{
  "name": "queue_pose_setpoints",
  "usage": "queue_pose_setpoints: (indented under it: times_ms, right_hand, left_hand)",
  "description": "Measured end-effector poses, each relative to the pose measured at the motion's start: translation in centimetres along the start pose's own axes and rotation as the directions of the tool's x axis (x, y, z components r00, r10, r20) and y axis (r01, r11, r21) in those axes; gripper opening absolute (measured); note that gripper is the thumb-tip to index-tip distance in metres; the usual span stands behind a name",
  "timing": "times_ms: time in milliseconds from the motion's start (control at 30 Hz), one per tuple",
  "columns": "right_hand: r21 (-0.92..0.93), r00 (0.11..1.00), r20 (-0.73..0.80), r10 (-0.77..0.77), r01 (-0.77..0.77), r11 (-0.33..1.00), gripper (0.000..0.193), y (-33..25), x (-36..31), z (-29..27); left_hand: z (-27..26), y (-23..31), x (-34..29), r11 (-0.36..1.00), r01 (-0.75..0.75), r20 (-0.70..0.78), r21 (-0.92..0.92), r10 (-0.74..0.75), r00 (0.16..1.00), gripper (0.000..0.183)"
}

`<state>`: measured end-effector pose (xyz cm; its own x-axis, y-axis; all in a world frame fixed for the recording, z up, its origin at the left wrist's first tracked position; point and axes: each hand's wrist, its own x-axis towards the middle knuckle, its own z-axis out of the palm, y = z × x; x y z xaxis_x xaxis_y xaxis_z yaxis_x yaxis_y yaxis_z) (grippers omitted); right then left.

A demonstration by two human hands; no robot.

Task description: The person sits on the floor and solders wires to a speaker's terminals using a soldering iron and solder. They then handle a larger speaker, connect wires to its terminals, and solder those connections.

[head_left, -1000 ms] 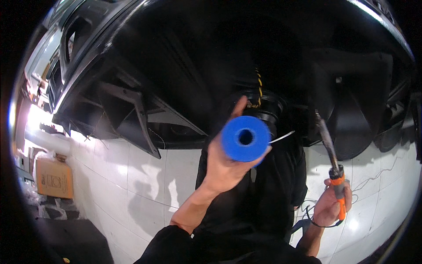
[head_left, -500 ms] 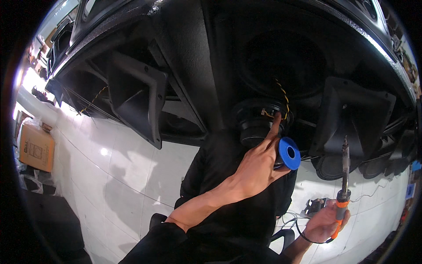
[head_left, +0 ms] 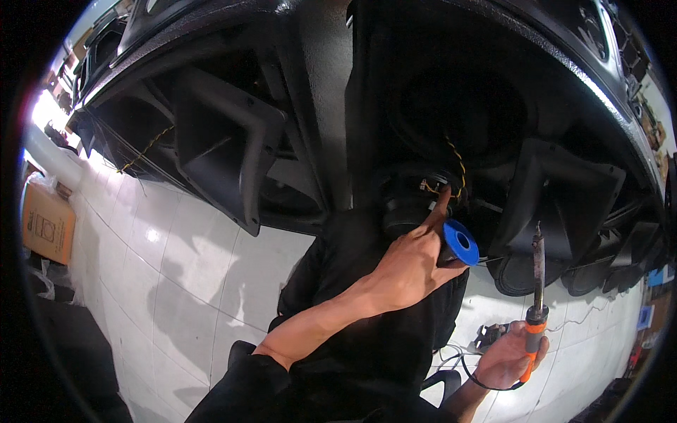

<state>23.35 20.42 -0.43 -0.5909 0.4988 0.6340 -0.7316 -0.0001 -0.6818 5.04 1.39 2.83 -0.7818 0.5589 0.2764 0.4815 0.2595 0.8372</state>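
Observation:
My left hand (head_left: 409,264) is wrapped round a blue spool (head_left: 462,242), probably of solder. Its index finger stretches up to the terminal area of a round black speaker driver (head_left: 405,208). A twisted yellow-and-black wire (head_left: 457,158) hangs down to that fingertip from the dark speaker cabinet (head_left: 374,84); the exact contact is too small to tell. Lower right, my right hand (head_left: 504,356) grips a soldering iron (head_left: 537,296) by its orange and grey handle. The iron's tip points up, apart from the driver, in front of a black horn (head_left: 557,190).
On the left a second cabinet holds another horn (head_left: 218,148) and a loose twisted wire (head_left: 146,150). A cardboard box (head_left: 48,225) stands at far left. Behind my right hand lies a small dark stand (head_left: 490,335) on white floor tiles. Several round black speakers (head_left: 522,271) sit along the right.
The view has shifted slightly. My right hand and the iron sit a little farther left; my left finger stays at the driver's terminals with the spool still held.

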Motion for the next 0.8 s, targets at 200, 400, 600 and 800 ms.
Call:
queue_pose_setpoints:
  times_ms: [200, 400, 600, 800]
  right_hand:
    - [-0.025, 1.000, 0.012, -0.009, 0.010, 1.000, 0.046, 0.5, 0.5, 1.5]
    - [-0.223, 0.991, 0.128, -0.040, 0.068, 0.973, 0.046, 0.5, 2.4, 2.4]
    - [-0.369, 0.900, 0.435, -0.038, 0.216, 0.904, 0.045, 0.4, 9.0, 1.8]
    - [-0.487, 0.899, 0.431, -0.072, 0.299, 0.821, 0.037, 2.7, 7.7, 4.4]
  left_hand:
    - [-0.4, -1.1, -1.2, 0.977, 0.008, -0.049, -0.211, -0.019, 0.999, 0.085]
    - [-1.0, -2.0, -3.7, 0.953, -0.066, -0.262, -0.296, -0.015, 0.965, 0.071]
    - [-3.4, -1.8, -4.9, 0.815, 0.114, -0.380, -0.568, -0.383, 0.842, 0.023]
    - [-4.9, -2.6, -5.2, 0.779, 0.050, -0.399, -0.625, -0.375, 0.837, 0.027]
